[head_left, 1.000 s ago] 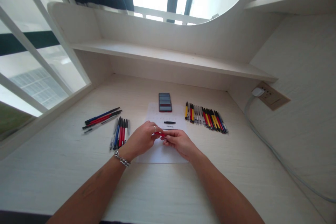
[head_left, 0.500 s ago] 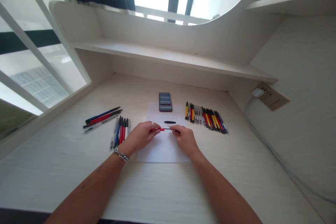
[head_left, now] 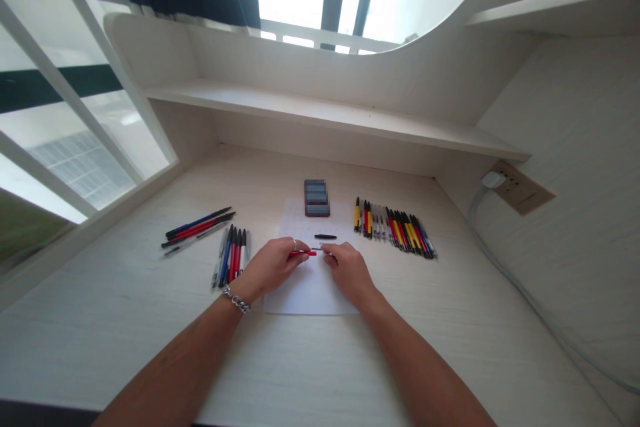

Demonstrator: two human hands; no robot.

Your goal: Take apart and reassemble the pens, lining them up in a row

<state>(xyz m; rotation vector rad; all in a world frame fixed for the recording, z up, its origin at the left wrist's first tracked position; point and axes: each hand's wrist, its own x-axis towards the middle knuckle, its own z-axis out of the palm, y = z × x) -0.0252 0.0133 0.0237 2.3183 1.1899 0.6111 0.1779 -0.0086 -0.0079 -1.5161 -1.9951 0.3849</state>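
My left hand (head_left: 280,263) is closed around a red pen barrel (head_left: 313,253), whose end pokes out past the fingertips toward the right. Facing it, my right hand (head_left: 347,267) pinches a thin dark pen refill (head_left: 316,249). The refill's tip lies close to the red barrel's end; whether they touch I cannot tell. Just beyond the fingers, a black pen part (head_left: 325,236) rests on a white sheet of paper (head_left: 310,293). A tiny piece beside it is too small to name.
Several pens (head_left: 233,257) lie beside my left forearm, with another group (head_left: 197,227) farther left. A long row of pens (head_left: 395,228) is at the right. A dark, blurred-out device (head_left: 317,198) lies behind the paper. A cable (head_left: 515,290) runs from the wall socket (head_left: 523,188).
The view has shifted slightly, so everything sits a little lower. The refill now shows slightly above the red barrel's end instead of nearly in line with it.
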